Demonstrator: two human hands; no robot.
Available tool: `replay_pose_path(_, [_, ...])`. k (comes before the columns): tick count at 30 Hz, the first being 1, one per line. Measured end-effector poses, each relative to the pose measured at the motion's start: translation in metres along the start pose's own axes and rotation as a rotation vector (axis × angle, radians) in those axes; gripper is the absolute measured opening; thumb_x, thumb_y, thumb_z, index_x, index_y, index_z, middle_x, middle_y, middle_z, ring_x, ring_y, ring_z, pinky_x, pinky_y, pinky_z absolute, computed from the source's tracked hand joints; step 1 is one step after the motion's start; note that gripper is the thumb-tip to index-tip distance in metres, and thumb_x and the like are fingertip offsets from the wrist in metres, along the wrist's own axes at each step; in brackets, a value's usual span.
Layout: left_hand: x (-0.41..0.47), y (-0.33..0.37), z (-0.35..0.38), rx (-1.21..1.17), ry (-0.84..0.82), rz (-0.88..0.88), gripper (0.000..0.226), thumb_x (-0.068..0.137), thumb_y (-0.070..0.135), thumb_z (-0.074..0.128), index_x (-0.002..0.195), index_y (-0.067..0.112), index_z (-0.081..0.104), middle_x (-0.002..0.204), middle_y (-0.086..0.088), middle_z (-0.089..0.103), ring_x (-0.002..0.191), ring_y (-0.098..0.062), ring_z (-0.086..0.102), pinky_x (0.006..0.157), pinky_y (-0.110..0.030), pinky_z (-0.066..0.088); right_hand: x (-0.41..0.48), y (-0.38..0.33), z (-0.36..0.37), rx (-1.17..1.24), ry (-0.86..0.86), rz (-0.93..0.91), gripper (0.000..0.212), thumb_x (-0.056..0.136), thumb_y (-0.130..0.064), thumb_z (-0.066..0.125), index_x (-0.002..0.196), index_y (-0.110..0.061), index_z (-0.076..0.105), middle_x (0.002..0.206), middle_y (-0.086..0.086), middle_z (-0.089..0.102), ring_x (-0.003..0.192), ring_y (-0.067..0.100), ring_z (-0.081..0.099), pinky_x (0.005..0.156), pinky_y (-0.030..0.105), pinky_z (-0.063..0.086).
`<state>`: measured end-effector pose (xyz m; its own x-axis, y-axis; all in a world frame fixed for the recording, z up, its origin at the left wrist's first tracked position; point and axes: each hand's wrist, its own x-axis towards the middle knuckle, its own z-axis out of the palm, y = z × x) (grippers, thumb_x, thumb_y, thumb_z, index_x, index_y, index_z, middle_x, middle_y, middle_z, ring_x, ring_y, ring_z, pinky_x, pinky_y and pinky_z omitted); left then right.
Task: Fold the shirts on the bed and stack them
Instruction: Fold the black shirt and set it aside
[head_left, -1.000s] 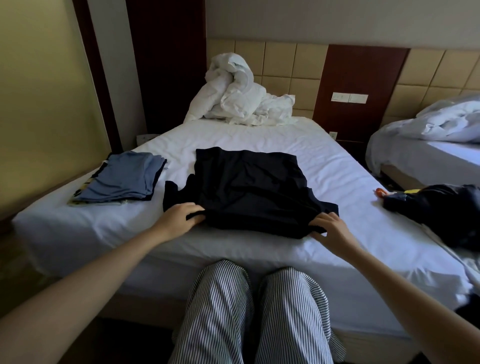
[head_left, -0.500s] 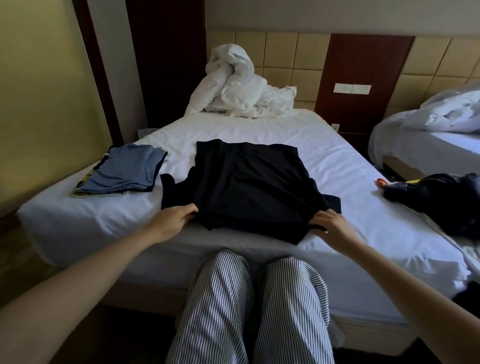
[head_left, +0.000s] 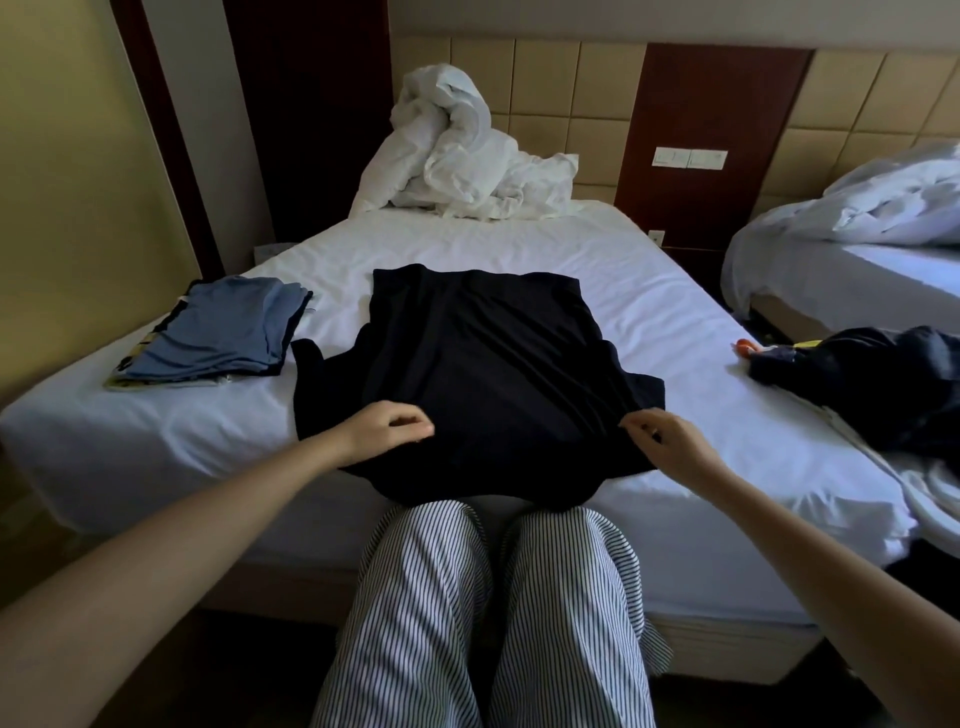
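A black shirt (head_left: 483, 364) lies spread flat in the middle of the white bed (head_left: 675, 322), its near end hanging slightly over the bed's front edge. My left hand (head_left: 387, 428) rests on the shirt's near left part with fingers pinched on the fabric. My right hand (head_left: 662, 441) pinches the shirt's near right edge by the sleeve. A stack of folded shirts (head_left: 218, 338), blue on top, sits on the bed's left side. A heap of dark unfolded clothes (head_left: 878, 384) lies at the right.
A crumpled white duvet (head_left: 457, 150) is piled at the headboard. A second bed (head_left: 831, 270) with white bedding stands to the right across a narrow gap. My striped-trousered legs (head_left: 483, 613) press against the bed's front. A yellow wall runs along the left.
The black shirt has slid toward me and now overhangs the front edge. My left hand has moved right onto the shirt body; my right hand stays at the right edge.
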<state>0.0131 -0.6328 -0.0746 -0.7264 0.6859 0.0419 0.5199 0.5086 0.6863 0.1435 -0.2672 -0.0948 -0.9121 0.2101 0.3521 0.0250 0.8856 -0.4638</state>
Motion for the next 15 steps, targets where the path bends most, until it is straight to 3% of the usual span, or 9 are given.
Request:
replay_pose_path(4, [0.047,0.034,0.034,0.095,-0.043,0.071,0.016,0.09,0.027,0.06,0.096,0.017,0.071,0.095,0.011,0.068,0.092,0.002,0.059,0.092,-0.022,0.043,0.021,0.013,-0.001,0.044,0.105,0.225,0.029,0.089,-0.007,0.05,0.115,-0.008,0.062,0.108,0.013,0.064,0.099,0.033,0.057,0.087,0.042,0.046])
replay_pose_path(9, [0.102,0.077,0.078,0.181,-0.06,0.159,0.021,0.092,0.024,0.056,0.104,0.014,0.069,0.107,0.0,0.066,0.104,-0.012,0.057,0.097,-0.028,0.042,0.052,0.034,0.001,0.092,0.11,0.486,0.04,0.094,-0.02,0.046,0.132,-0.004,0.046,0.129,0.017,0.052,0.118,0.035,0.047,0.099,0.039,0.036])
replay_pose_path(15, [0.149,0.097,0.109,0.157,0.003,0.132,0.028,0.096,0.024,0.047,0.12,0.02,0.06,0.125,0.004,0.056,0.121,-0.014,0.041,0.103,-0.029,0.034,0.089,0.062,-0.006,0.004,0.021,0.517,0.049,0.095,-0.037,0.048,0.136,-0.01,0.044,0.141,0.012,0.042,0.132,0.032,0.03,0.106,0.038,0.027])
